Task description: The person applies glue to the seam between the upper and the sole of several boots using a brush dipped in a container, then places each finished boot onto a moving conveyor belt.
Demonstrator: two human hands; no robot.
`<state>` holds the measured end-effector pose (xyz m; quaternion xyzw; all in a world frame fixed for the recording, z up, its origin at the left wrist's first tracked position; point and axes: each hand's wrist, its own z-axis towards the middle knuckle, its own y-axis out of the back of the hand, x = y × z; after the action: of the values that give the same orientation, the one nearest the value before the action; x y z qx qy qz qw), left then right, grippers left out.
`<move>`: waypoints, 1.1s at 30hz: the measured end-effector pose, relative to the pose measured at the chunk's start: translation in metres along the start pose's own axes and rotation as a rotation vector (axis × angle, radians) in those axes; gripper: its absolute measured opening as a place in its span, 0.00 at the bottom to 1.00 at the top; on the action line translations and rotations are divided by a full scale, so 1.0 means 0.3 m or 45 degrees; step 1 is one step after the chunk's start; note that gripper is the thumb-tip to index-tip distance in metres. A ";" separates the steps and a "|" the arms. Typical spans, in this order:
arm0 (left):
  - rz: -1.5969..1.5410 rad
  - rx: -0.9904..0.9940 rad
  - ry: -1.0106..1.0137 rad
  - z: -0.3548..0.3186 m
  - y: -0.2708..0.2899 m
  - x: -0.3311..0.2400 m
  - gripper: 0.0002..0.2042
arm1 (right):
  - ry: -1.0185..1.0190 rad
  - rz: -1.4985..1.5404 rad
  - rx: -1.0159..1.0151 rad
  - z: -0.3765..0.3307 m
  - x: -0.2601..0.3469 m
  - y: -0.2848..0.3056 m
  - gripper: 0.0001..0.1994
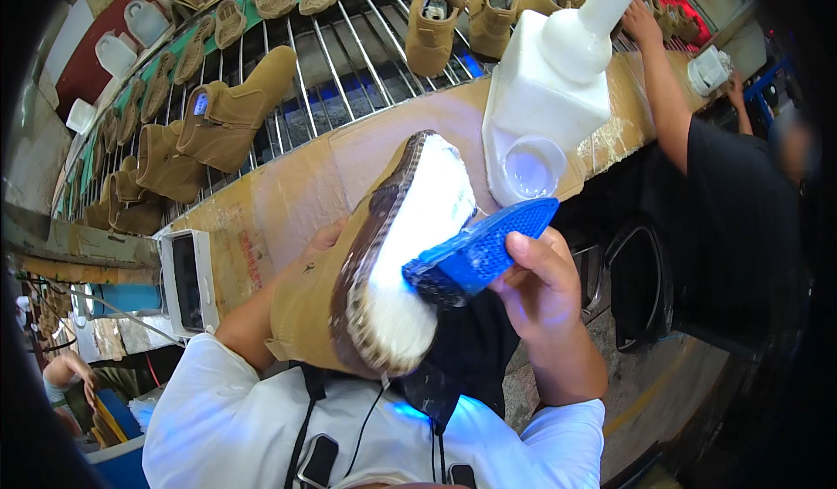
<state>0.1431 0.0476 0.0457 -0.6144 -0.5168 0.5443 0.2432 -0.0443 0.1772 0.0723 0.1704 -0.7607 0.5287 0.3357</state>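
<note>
- The tan boot [307,302], underside turned toward me, is left of the white dispenser [558,62] and nearer me
- My left hand [324,237] is behind it, mostly hidden; I cannot tell how closed that grip is
- My right grip [545,278], nearer than the dispenser, pinches the blue-backed brush [479,249] against the underside
- Forepart coated bright white; heel creamier, so I judge it less finished

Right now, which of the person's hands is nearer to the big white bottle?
The right hand. It holds the blue brush below the bottle in the picture; the left hand is farther left, partly hidden behind the boot.
</note>
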 end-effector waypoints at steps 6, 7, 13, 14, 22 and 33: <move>0.110 0.019 0.038 -0.034 0.016 0.003 0.27 | 1.293 -1.181 -0.022 0.041 -0.062 0.057 0.08; 0.118 0.023 0.041 -0.045 0.022 0.011 0.27 | 1.454 -1.343 -0.007 0.045 -0.064 0.053 0.09; 0.209 0.028 0.044 -0.071 0.046 0.005 0.28 | 1.862 -1.897 -0.022 0.081 -0.088 0.107 0.15; 0.229 0.029 0.039 -0.073 0.049 -0.001 0.28 | 1.882 -1.952 -0.006 0.087 -0.089 0.117 0.16; 0.586 0.017 -0.007 -0.041 0.082 -0.201 0.29 | 1.469 -1.676 -0.397 0.040 -0.028 0.224 0.08; 2.102 -0.281 0.065 0.473 0.070 -0.969 0.32 | 1.009 -0.545 -0.721 -0.106 0.012 0.370 0.11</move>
<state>0.0571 -0.2589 0.1079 -0.8284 0.0550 0.4797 -0.2841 -0.1044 0.2491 0.0049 0.0118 -0.6367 0.2463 0.7306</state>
